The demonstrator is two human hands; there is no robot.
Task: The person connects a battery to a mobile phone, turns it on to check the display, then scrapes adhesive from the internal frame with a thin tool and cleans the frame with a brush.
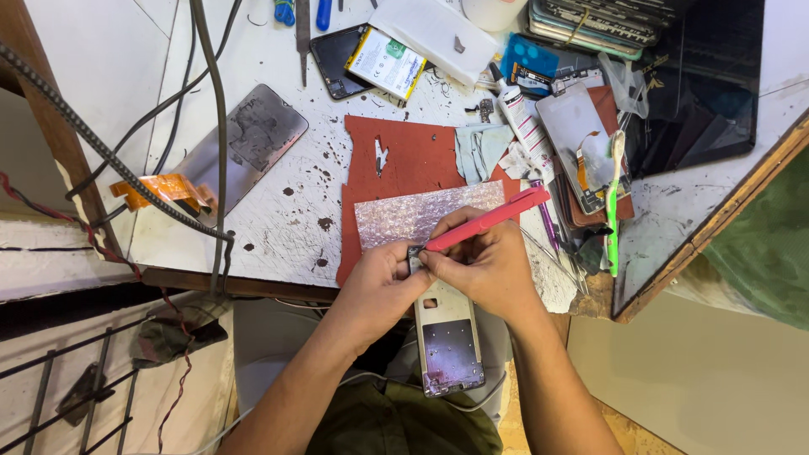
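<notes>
Frame [447,341], the bare phone chassis, sits low in the middle of the picture, hanging off the near edge of the bench [278,227] over the person's lap. Its top end is tucked between both hands, so I can't see the exact spot being worked.

Going big to small: the bench is scratched white and packed with stuff. A red mat [404,160] lies in the centre with a pinkish foil sheet [404,217] on it, right above the hands. At left there's a back cover [244,143] with an orange flex strip [168,190] beside it, and thick cables [215,109] run down across them. At upper right there's a stack of phones [607,18], a dark screen [704,93], a battery [386,63], a glue tube [521,118] and a green toothbrush [613,202].

Left hand [379,282] is closed around the top left of the frame, pinching it steady. Right hand [493,265] grips a red tool [489,221] like a pen, fingers wrapped tight low on the shaft, tip down at the frame's top edge.

My two cents on doing this well: most of the frame hangs unsupported, so I'd rest it on the bench edge or mat. Keeping the grip low on the tool like that is good, with short light strokes and the tip angled away from the left thumb, since a slip would go straight into it.
</notes>
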